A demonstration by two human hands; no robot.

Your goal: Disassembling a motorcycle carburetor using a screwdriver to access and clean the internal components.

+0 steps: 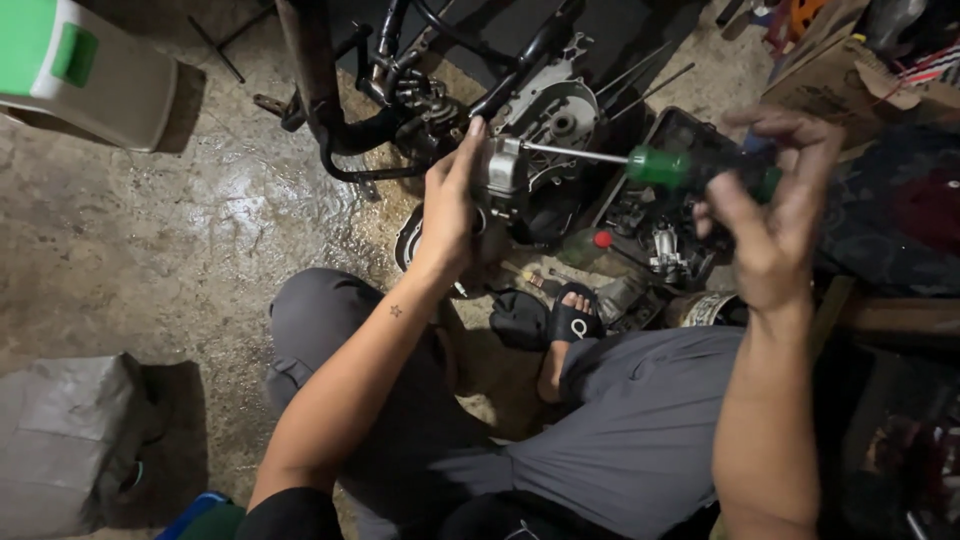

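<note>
My left hand [450, 205] grips a small silver metal engine part [502, 172] and holds it up above the floor. My right hand [770, 215] is wrapped around the green and black handle of a screwdriver [672, 166]. Its long steel shaft runs left and its tip meets the silver part. Just behind both hands stands a motorcycle engine [555, 110] with its round side case exposed, set in a black frame [350, 120].
A black tray of small metal parts [655, 235] lies under my right hand. My foot in a black sandal [570, 320] rests on the wet concrete floor [200, 230]. A green and beige container [80, 70] sits far left, a grey bag [65, 440] near left, cardboard boxes [830, 70] top right.
</note>
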